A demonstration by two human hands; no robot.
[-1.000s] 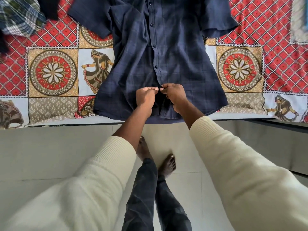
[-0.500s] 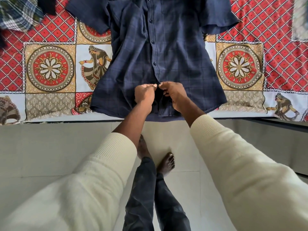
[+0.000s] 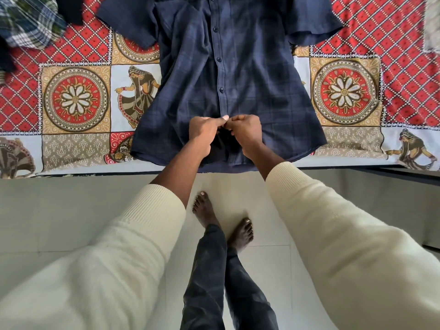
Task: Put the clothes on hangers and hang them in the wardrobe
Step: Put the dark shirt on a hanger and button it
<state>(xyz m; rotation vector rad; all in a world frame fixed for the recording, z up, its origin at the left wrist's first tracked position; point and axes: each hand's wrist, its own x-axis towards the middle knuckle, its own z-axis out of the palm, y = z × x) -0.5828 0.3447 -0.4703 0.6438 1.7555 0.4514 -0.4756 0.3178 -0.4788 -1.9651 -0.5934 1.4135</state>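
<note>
Both hands' fingers (image 3: 222, 119) unmoved, shirt (image 3: 250, 79) placket pinched between them.

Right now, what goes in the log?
step: buttoning | left hand: pinches navy shirt placket | right hand: same | hanger: none seen

The collar of the navy shirt (image 3: 238, 75) is cut off by the top edge, the placket near its hem is hidden behind the hands, and the plaid garment (image 3: 28, 22) is cropped at the corner.

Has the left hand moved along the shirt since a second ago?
No. The left hand still pinches the shirt front just below the lowest fastened button.
</note>
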